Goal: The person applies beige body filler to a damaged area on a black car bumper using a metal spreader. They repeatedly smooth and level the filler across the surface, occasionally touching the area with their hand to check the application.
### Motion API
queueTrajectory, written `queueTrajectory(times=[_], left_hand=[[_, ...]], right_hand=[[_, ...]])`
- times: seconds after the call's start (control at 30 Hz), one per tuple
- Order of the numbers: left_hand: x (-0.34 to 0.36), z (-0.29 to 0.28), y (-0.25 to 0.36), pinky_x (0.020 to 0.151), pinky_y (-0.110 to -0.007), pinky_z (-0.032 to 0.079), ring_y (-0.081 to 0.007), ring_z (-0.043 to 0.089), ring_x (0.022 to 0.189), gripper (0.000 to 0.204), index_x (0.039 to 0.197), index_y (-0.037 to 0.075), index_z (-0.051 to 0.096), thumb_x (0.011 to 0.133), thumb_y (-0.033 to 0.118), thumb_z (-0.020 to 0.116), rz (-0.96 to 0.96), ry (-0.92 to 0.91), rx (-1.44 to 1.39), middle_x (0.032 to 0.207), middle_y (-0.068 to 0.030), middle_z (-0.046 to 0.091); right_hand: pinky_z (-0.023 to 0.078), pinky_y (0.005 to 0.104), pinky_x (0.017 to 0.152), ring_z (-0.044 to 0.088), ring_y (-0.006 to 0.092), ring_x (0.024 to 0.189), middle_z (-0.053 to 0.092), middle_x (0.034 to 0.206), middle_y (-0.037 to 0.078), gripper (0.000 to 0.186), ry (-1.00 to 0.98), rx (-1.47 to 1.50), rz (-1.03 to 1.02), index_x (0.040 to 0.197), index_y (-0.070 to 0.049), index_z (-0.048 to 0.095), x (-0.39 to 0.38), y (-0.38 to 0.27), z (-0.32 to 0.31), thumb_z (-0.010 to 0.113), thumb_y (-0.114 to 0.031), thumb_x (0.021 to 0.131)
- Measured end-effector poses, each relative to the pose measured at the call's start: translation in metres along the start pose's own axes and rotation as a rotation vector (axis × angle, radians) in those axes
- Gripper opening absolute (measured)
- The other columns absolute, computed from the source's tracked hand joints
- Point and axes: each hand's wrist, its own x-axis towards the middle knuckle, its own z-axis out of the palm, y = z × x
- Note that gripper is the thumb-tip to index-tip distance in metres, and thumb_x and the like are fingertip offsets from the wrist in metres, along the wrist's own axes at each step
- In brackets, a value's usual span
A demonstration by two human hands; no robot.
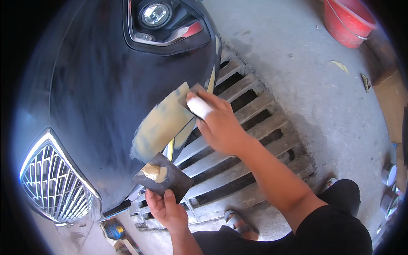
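My left hand (168,210) grips the lower edge of a dark square plate (180,182). A dollop of beige putty (154,172) sits on that plate, just below the car bumper. My right hand (225,129), with a white wrap (199,107) around a finger, is closed on a dark flat spreader (196,89), mostly hidden by the fingers. The spreader is at the right end of a streaky beige putty patch (159,123) on the dark bumper (93,97), by the corner below the headlight (156,15).
A chrome-edged grille (59,182) is at the left. Slotted concrete grating (238,189) runs beneath the bumper's corner. On the grey floor stand a red bucket (348,23), a cardboard box (389,106) and round cans (389,174). A small box with a blue item (114,231) lies lower left.
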Motion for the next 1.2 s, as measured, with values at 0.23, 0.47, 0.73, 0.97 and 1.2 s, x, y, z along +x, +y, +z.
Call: queueTrajectory(times=[0.23, 0.47, 0.73, 0.97, 1.2], left_hand=[[0.001, -0.007, -0.002, 0.109, -0.035, 0.037, -0.0208, 0.052, 0.124, 0.05, 0.14, -0.006, 0.04, 0.091, -0.008, 0.051, 0.003, -0.02, -0.015, 0.135, -0.0156, 0.055], [-0.001, -0.004, -0.001, 0.111, -0.037, 0.035, -0.0225, 0.051, 0.128, 0.052, 0.141, -0.005, 0.041, 0.09, -0.01, 0.05, 0.002, -0.032, -0.052, 0.137, -0.0154, 0.054], [-0.002, 0.006, 0.008, 0.112, -0.038, 0.035, -0.0223, 0.053, 0.127, 0.055, 0.142, -0.004, 0.042, 0.087, -0.011, 0.049, -0.063, 0.02, -0.134, 0.134, -0.0149, 0.057], [-0.001, 0.016, 0.02, 0.112, -0.039, 0.036, -0.0214, 0.053, 0.125, 0.058, 0.143, -0.002, 0.039, 0.088, -0.009, 0.052, -0.162, 0.044, -0.347, 0.133, -0.0124, 0.057], [-0.001, 0.004, 0.03, 0.112, -0.039, 0.035, -0.0192, 0.052, 0.123, 0.061, 0.146, -0.001, 0.035, 0.089, -0.006, 0.056, -0.05, 0.111, -0.404, 0.13, -0.0102, 0.057]], right_hand=[[0.036, 0.0514, 0.1, 0.043, 0.0359, 0.135, 0.051, 0.145, 0.014, 0.037, -0.078, 0.046, -0.019, 0.118, 0.001, 0.058, -0.016, 0.005, 0.021, 0.063, -0.001, 0.081], [0.032, 0.0517, 0.106, 0.04, 0.0317, 0.138, 0.049, 0.149, 0.007, 0.049, -0.118, 0.037, 0.0, 0.129, -0.006, 0.057, -0.054, 0.015, 0.04, 0.065, 0.0, 0.08], [0.033, 0.049, 0.109, 0.04, 0.0319, 0.138, 0.048, 0.149, 0.009, 0.052, -0.129, 0.041, 0.044, 0.134, -0.007, 0.055, -0.066, 0.004, 0.028, 0.064, 0.0, 0.083], [0.034, 0.0393, 0.114, 0.044, 0.0255, 0.138, 0.051, 0.146, 0.014, 0.058, -0.402, 1.362, 0.463, 0.142, -0.002, 0.049, -0.064, -0.052, -0.028, 0.07, -0.006, 0.087], [0.038, 0.0413, 0.11, 0.049, 0.0345, 0.13, 0.05, 0.14, 0.021, 0.051, -0.471, 0.487, 0.296, 0.136, -0.004, 0.054, -0.056, -0.037, -0.025, 0.066, -0.007, 0.086]])
